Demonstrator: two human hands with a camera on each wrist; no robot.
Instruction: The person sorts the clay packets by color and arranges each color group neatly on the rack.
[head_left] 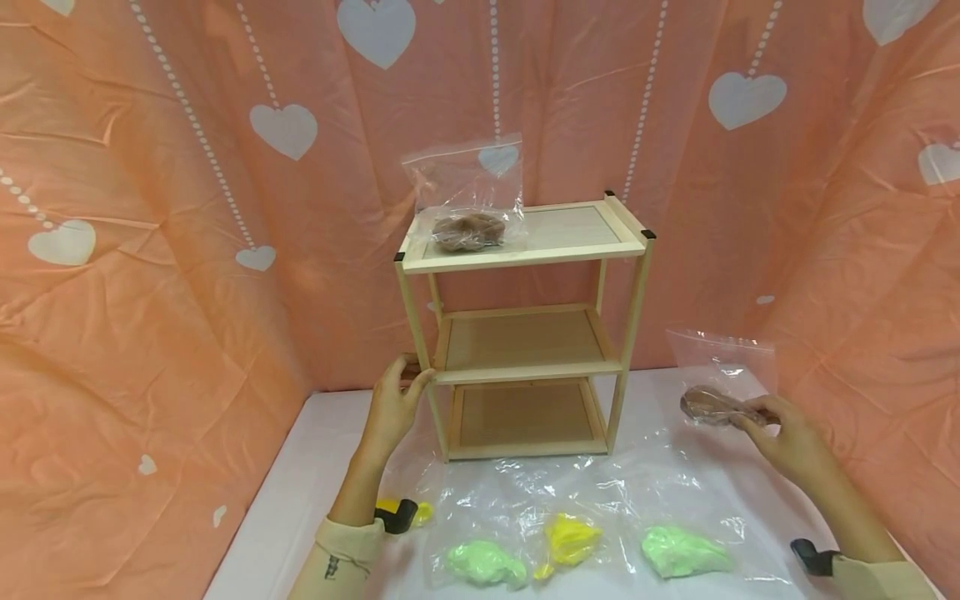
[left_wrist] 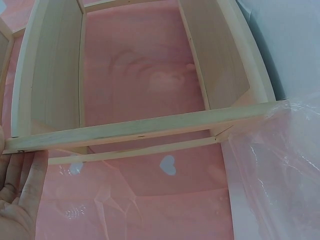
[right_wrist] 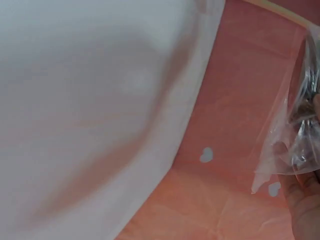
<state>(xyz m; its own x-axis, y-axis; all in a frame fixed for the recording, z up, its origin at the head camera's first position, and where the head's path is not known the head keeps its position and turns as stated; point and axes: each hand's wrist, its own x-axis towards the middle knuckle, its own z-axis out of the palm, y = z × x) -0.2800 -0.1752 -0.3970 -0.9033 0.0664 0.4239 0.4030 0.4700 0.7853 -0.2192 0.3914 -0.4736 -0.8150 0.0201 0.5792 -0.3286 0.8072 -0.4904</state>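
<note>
My left hand [head_left: 393, 398] holds the left front post of a three-tier wooden shelf rack [head_left: 528, 342], thumb in front at the middle tier. In the left wrist view, its fingers [left_wrist: 27, 172] lie against the wooden post [left_wrist: 140, 127]. Off to the rack's right, my right hand [head_left: 787, 437] pinches a clear zip bag [head_left: 723, 354] by its lower part, above the table. Inside is a soft brown bundle [head_left: 707, 403]. The right wrist view catches only part of this crinkled bag [right_wrist: 292, 145], at its right edge. A similar zip bag with a brown bundle [head_left: 468, 232] sits on the top tier.
In front of the rack, clear bags on the white table [head_left: 300, 475] hold a green bundle [head_left: 486, 562], a yellow bundle [head_left: 572, 542] and another green bundle [head_left: 682, 552]. More yellow [head_left: 423, 512] shows beside my left wrist. Pink cloth [head_left: 187, 333] with hearts surrounds the table.
</note>
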